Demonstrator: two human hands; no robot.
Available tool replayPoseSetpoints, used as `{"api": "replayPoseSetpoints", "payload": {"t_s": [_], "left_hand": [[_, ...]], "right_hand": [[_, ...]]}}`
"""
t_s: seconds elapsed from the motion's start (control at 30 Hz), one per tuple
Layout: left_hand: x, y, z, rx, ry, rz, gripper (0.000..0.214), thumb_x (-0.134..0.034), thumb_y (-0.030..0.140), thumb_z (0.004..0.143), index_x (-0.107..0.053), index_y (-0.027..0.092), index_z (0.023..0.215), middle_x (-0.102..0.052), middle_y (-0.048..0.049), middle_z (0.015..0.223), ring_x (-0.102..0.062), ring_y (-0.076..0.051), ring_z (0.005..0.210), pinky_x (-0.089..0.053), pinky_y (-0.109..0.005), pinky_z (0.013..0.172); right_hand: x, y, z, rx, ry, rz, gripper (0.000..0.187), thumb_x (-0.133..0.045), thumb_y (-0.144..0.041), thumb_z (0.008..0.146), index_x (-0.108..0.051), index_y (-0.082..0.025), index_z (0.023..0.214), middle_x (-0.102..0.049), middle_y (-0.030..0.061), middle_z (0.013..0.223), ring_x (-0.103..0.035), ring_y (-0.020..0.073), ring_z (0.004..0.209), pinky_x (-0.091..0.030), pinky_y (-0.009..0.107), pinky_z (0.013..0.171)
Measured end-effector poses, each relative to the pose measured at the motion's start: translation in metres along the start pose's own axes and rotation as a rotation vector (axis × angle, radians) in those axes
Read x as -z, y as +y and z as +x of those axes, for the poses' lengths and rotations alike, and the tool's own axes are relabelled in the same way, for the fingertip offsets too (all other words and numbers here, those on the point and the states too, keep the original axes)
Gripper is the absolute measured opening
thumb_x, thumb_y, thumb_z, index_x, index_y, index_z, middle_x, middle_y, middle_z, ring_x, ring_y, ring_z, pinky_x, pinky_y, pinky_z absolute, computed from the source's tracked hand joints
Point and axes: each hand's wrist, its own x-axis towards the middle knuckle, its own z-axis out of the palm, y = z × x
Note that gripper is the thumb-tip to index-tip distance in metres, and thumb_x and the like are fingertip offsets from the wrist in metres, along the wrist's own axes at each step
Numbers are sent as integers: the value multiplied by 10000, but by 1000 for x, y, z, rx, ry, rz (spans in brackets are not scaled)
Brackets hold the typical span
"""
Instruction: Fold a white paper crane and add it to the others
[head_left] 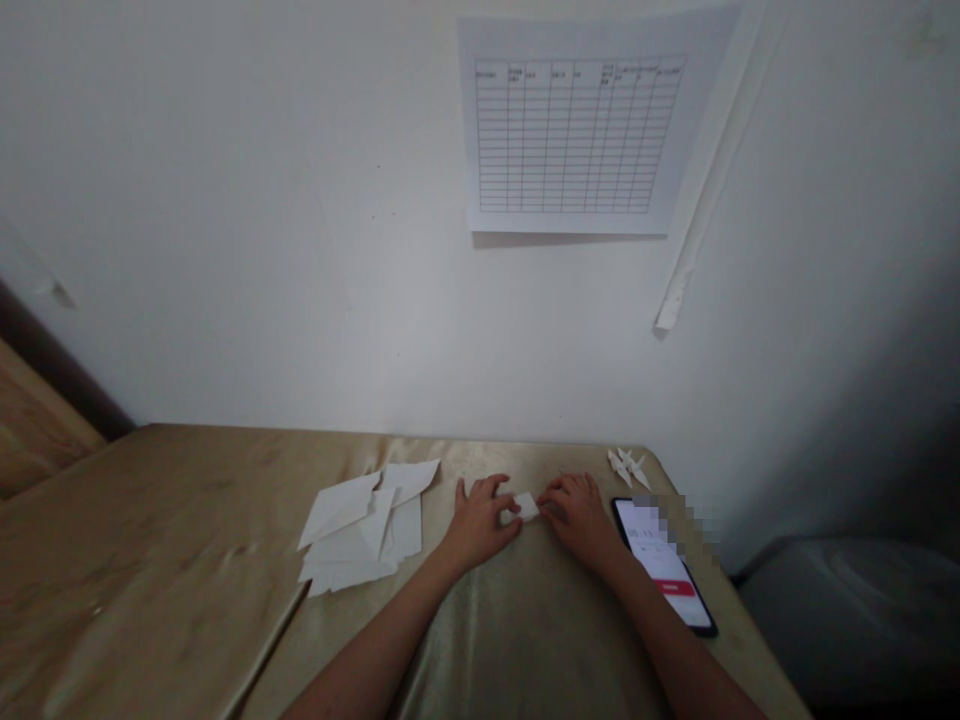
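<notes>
A small folded white paper piece (526, 506) lies on the tan table (187, 560) between my two hands. My left hand (480, 520) rests on the table with its thumb and fingertips pinched on the left end of the piece. My right hand (576, 515) is curled, fingertips pressing the right end of the same piece. Both forearms reach in from the bottom edge.
Several loose white paper sheets (367, 525) lie left of my hands. Small folded paper figures (628, 467) sit at the table's far right corner. A phone (664, 565) with a lit screen lies by my right wrist. A printed grid sheet (581, 130) hangs on the wall.
</notes>
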Motion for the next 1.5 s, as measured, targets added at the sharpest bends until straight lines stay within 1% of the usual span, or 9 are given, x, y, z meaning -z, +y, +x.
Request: {"api": "replayPoseSetpoints", "payload": {"t_s": [0.3, 0.4, 0.5, 0.57, 0.73, 0.83, 1.07, 1.37, 1.5], "left_hand": [[-1, -4, 0, -28, 4, -7, 174, -697, 412, 850, -724, 349, 1009, -530, -13, 1448, -446, -303, 1344, -81, -740, 1136], [1, -4, 1, -31, -6, -21, 152, -636, 440, 899, -733, 355, 980, -529, -2, 1455, -436, -292, 1351, -80, -741, 1133], [3, -9, 2, -31, -47, -33, 169, -592, 436, 931, -742, 369, 970, -513, 12, 1476, -423, -290, 1361, -82, -744, 1127], [4, -13, 4, -27, -88, -36, 145, -633, 406, 907, -744, 394, 1000, -510, 18, 1482, -416, -296, 1365, -76, -739, 1130], [8, -21, 7, -11, -108, -14, 380, -727, 403, 819, -678, 447, 1193, -507, 3, 1484, -387, -314, 1388, -67, -707, 1154], [9, -21, 7, 2, -106, -2, 485, -751, 432, 781, -639, 433, 1253, -502, -14, 1488, -380, -328, 1389, -73, -709, 1152], [5, -13, 4, -15, -91, -2, 459, -785, 434, 733, -648, 376, 1167, -507, -15, 1480, -369, -342, 1388, -88, -710, 1147], [1, -4, 3, 34, -64, -5, 465, -801, 411, 690, -631, 339, 1117, -523, -20, 1454, -380, -335, 1391, -80, -709, 1155], [1, -4, 4, 44, -68, -15, 461, -803, 408, 687, -635, 337, 1110, -516, -27, 1459, -378, -339, 1396, -76, -714, 1154]], "right_hand": [[2, -1, 1, 30, -26, -71, 194, -589, -225, 909, -747, -326, 958, -657, 31, 1101, -543, 228, 1148, -145, 569, 1165], [2, -1, 1, 56, -36, -80, 181, -584, -243, 923, -746, -324, 935, -658, 26, 1085, -543, 222, 1142, -144, 570, 1168], [-1, -3, 1, 71, -36, -84, 159, -582, -237, 927, -729, -296, 945, -655, 28, 1087, -546, 218, 1129, -151, 565, 1171], [-5, -4, 1, 77, -27, -94, 154, -568, -225, 933, -710, -274, 967, -649, 37, 1104, -544, 219, 1130, -168, 557, 1170], [-18, -7, 1, 76, -8, -157, 179, -491, -190, 956, -652, -225, 1026, -640, 60, 1111, -528, 233, 1139, -263, 498, 1137], [-25, -5, 2, 63, 19, -176, 177, -456, -192, 967, -620, -203, 1035, -638, 69, 1107, -527, 233, 1123, -296, 460, 1114], [-33, -6, 5, 27, 43, -193, 181, -421, -210, 983, -597, -195, 1023, -643, 81, 1094, -537, 235, 1108, -294, 436, 1090], [-39, -9, 8, -9, 52, -235, 175, -440, -220, 983, -599, -191, 1048, -630, 85, 1139, -512, 235, 1134, -286, 431, 1083], [-42, -10, 9, -16, 62, -280, 178, -446, -221, 978, -607, -190, 1049, -617, 102, 1177, -507, 248, 1153, -283, 465, 1090]]}}
